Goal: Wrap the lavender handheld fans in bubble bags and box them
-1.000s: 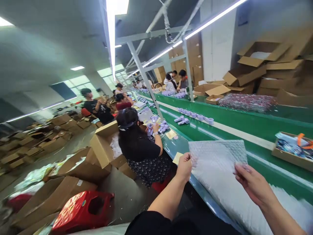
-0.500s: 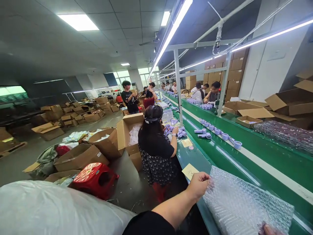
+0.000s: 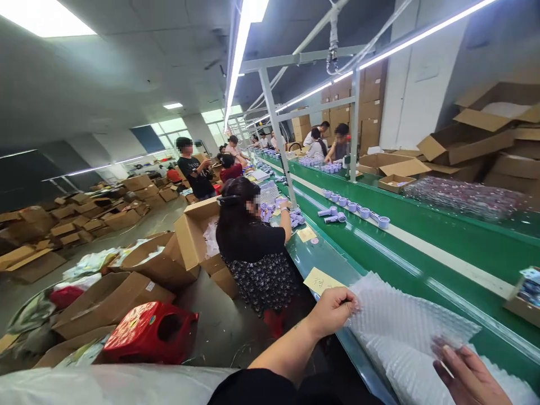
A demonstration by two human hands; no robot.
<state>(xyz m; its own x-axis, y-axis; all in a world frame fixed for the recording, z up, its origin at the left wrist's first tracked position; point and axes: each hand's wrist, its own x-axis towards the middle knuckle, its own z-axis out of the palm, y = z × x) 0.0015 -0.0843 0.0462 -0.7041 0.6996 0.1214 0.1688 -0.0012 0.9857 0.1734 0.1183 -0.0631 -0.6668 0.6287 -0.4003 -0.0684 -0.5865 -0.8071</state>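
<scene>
A bubble wrap sheet (image 3: 405,309) lies over more bubble wrap (image 3: 405,360) at the near edge of the green line. My left hand (image 3: 333,309) is closed in a pinch on the sheet's upper left corner. At the lower right, my right hand (image 3: 468,368) has its fingers stretched out and somewhat apart. Its fingertips touch the sheet's near right edge, and one shows faintly through the plastic. A yellow paper note (image 3: 320,280) with handwriting lies on the table just beyond my left hand.
Purple-and-white handheld devices (image 3: 383,222) stand in a row on the green conveyor (image 3: 447,236). A co-worker in black (image 3: 253,242) sits ahead at the same bench. To the left are a red stool (image 3: 147,334) and open cartons (image 3: 113,304). A small box (image 3: 525,298) sits far right.
The view has swung right, shifting the surroundings left. My right hand has come further into view along the bubble wrap's edge. My left hand keeps its pinch on the corner.
</scene>
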